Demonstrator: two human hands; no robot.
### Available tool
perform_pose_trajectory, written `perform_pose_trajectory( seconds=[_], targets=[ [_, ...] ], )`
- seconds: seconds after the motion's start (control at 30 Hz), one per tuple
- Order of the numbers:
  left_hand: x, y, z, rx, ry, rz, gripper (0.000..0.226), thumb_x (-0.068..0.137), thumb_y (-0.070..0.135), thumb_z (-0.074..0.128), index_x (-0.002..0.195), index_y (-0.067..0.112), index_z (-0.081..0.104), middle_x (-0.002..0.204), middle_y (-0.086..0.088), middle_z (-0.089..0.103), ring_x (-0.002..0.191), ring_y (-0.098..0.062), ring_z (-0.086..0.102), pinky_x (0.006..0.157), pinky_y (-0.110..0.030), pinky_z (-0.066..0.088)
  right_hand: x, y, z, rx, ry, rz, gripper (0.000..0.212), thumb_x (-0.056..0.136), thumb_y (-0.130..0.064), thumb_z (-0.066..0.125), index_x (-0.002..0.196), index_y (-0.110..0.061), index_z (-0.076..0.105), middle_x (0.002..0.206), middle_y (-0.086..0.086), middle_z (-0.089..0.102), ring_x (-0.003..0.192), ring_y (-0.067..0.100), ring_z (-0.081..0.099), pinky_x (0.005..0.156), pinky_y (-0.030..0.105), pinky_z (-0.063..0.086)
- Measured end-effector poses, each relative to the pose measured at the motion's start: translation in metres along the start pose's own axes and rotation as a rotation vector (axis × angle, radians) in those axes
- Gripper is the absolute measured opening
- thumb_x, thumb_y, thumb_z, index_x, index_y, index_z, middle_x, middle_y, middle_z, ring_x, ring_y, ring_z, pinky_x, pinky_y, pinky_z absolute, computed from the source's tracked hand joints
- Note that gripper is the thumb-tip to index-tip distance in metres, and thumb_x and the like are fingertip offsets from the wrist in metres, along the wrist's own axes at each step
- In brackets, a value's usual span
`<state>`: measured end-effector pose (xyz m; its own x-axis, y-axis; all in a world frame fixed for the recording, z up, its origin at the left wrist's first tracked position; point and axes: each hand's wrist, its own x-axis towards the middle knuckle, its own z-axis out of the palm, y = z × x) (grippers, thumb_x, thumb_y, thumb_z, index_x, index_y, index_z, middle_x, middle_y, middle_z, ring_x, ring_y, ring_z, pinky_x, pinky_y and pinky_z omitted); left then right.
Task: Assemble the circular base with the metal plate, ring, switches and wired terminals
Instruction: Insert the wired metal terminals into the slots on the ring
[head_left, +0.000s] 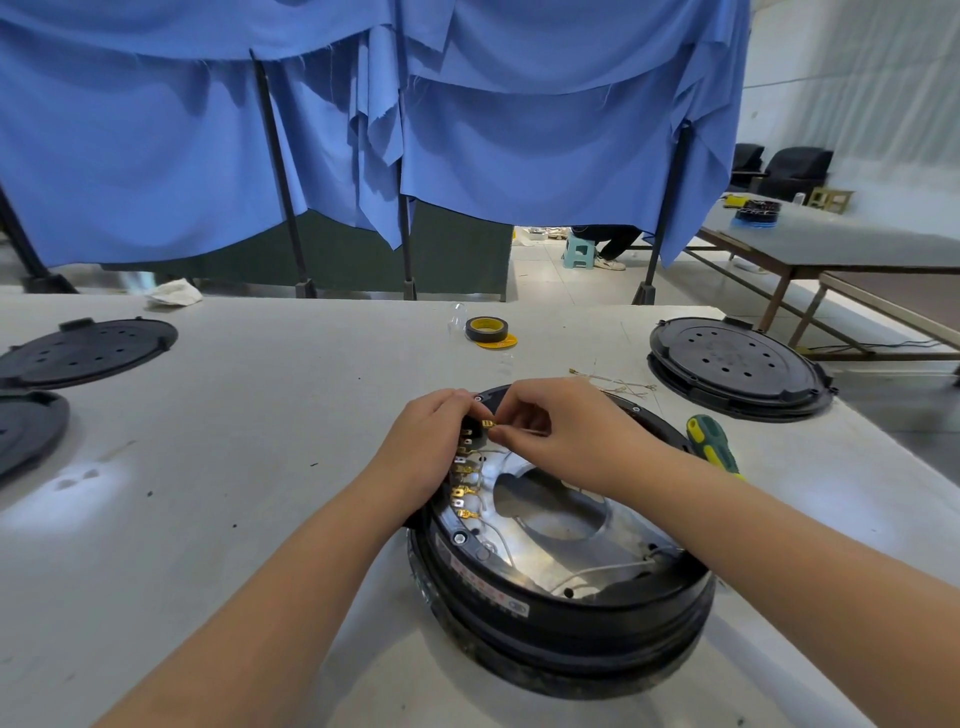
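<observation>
Blue cloth (311, 130) hangs in folds over dark stands across the back of the room, with pale tiled floor showing beneath it and a second table (857, 244) off to the right. The pale grey bench (234, 415) fills the foreground. Near its front edge, right of centre, sits the circular base (561, 603), a black ring around a shiny metal plate (566, 540) with thin wires across it. Black perforated covers lie at the left edge (85, 351) and the far right corner (737, 364). A roll of black tape (487, 330) lies toward the back edge, loose wired terminals (613, 382) just behind the base, and a green-and-yellow screwdriver (711, 449) beside its right rim. The left hand (426, 447) curls over the base's far-left rim by a row of brass terminals (462, 488). The right hand (566, 431) pinches a small brass terminal (487, 424) there.
</observation>
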<state>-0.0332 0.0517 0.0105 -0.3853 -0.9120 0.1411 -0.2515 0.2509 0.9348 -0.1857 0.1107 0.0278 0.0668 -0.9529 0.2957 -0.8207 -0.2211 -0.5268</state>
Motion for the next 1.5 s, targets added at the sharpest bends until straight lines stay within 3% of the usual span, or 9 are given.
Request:
perform_pose_trajectory(
  seconds=[0.27,0.37,0.43,0.57,0.73,1.0,1.2,1.37,1.5],
  targets=[
    [0.000,-0.001,0.000,-0.118,0.023,-0.069,0.042,0.098,0.026,0.031,0.094,0.017,0.072,0.099,0.001,0.071,0.095,-0.015,0.064,0.083,-0.030,0.048,0.005,0.002,0.007,0.065,-0.060,0.029,0.005,0.083,-0.032,0.071,0.085,-0.028,0.069,0.070,-0.014,0.060,0.063,-0.006,0.052,0.061,0.013,0.041],
    [0.000,0.000,0.000,-0.130,0.018,-0.083,0.042,0.098,0.027,0.031,0.094,0.019,0.072,0.099,0.000,0.071,0.095,-0.016,0.064,0.085,-0.032,0.048,0.008,0.001,0.008,0.117,-0.079,0.061,0.006,0.085,-0.030,0.070,0.088,-0.026,0.071,0.070,-0.011,0.065,0.065,0.001,0.059,0.064,0.022,0.049],
    [0.001,0.000,0.001,-0.129,0.014,-0.085,0.042,0.099,0.028,0.031,0.093,0.018,0.072,0.097,0.000,0.071,0.093,-0.015,0.065,0.082,-0.030,0.049,0.009,0.002,0.007,0.138,-0.078,0.081,0.008,0.086,-0.029,0.069,0.091,-0.023,0.072,0.072,-0.008,0.069,0.068,0.009,0.064,0.069,0.026,0.052],
    [0.001,-0.002,0.000,-0.126,0.011,-0.089,0.044,0.099,0.028,0.030,0.092,0.018,0.072,0.086,0.002,0.072,0.073,-0.003,0.066,0.057,-0.014,0.047,0.009,0.004,0.005,0.164,-0.039,0.079,0.009,0.086,-0.027,0.069,0.092,-0.022,0.073,0.064,-0.010,0.066,0.053,-0.005,0.054,0.054,0.009,0.040],
    [0.002,-0.002,0.000,-0.120,0.015,-0.076,0.042,0.098,0.027,0.031,0.094,0.019,0.072,0.100,0.002,0.071,0.095,-0.015,0.064,0.083,-0.030,0.047,0.007,0.001,0.007,0.095,-0.068,0.051,0.008,0.085,-0.027,0.069,0.085,-0.022,0.074,0.069,-0.006,0.068,0.059,0.001,0.058,0.059,0.018,0.047],
    [0.001,-0.003,0.000,-0.108,0.002,-0.077,0.037,0.097,0.025,0.035,0.094,0.021,0.071,0.100,0.005,0.069,0.094,-0.011,0.063,0.080,-0.027,0.047,0.011,0.003,0.006,0.041,-0.030,0.074,0.007,0.085,-0.029,0.067,0.079,-0.028,0.070,0.067,-0.011,0.066,0.057,-0.005,0.055,0.055,0.010,0.041],
    [0.001,-0.006,0.000,-0.062,-0.015,-0.024,0.018,0.094,0.020,0.052,0.088,0.026,0.068,0.092,0.004,0.069,0.089,-0.010,0.064,0.069,-0.019,0.044,0.010,0.006,0.001,0.029,0.069,0.082,0.011,0.086,-0.031,0.065,0.089,-0.025,0.074,0.073,-0.009,0.069,0.068,0.005,0.061,0.064,0.023,0.050],
    [-0.001,-0.007,-0.001,-0.090,-0.042,-0.013,0.016,0.094,0.026,0.056,0.087,0.025,0.070,0.090,0.003,0.072,0.087,-0.012,0.066,0.070,-0.020,0.046,0.009,0.002,-0.005,0.006,0.052,0.037,0.012,0.087,-0.030,0.065,0.089,-0.022,0.074,0.073,-0.010,0.068,0.064,0.000,0.057,0.060,0.014,0.043],
    [0.000,-0.005,-0.001,-0.058,-0.015,-0.010,0.030,0.099,0.029,0.044,0.087,0.025,0.071,0.096,0.014,0.066,0.090,0.005,0.057,0.066,0.000,0.038,0.018,-0.002,-0.032,0.180,0.165,0.077,0.013,0.087,-0.031,0.066,0.083,-0.021,0.074,0.066,-0.008,0.068,0.057,-0.005,0.054,0.056,0.008,0.043]
  ],
)
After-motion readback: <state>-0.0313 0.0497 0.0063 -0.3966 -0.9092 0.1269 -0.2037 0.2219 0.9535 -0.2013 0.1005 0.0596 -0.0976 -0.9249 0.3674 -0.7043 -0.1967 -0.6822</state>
